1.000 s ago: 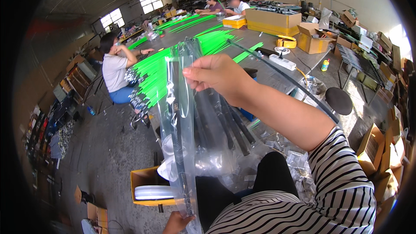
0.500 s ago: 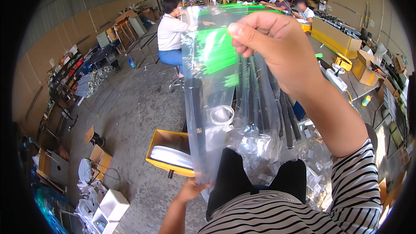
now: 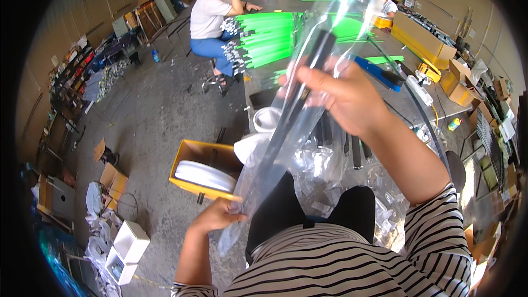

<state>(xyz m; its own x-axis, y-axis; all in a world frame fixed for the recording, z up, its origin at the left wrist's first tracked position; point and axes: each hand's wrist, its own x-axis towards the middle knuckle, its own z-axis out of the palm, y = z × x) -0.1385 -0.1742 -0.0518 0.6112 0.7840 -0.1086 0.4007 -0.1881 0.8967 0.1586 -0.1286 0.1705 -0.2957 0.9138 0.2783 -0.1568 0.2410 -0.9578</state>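
Note:
A long clear plastic sleeve (image 3: 355, 3) slants across the middle of the view, with a black rod (image 3: 281, 129) inside it. My right hand (image 3: 346, 91) is wrapped round the sleeve and rod near their upper end, thumb across the front. Down at the sleeve's lower end, my left hand (image 3: 216, 215) pinches the loose plastic. Beyond the sleeve, bundles of bright green sticks (image 3: 269, 41) with pale tips lie on the table. More black rods in clear sleeves (image 3: 355, 154) lie at the table's near edge, partly hidden by my right hand and the raised sleeve.
A yellow-edged box (image 3: 184, 157) with a white roll sits left of my lap; a white tape roll (image 3: 268, 119) is beside it. A seated person (image 3: 212, 16) leans on the table. A blue tool (image 3: 379, 74), power strip (image 3: 419, 91) and long cardboard box (image 3: 423, 44) lie rightward.
The sleeve has gone from hanging upright to slanting, its top tipped right. My right hand has shifted from pinching its top edge to gripping the rod through the plastic. My left hand moved slightly left and up.

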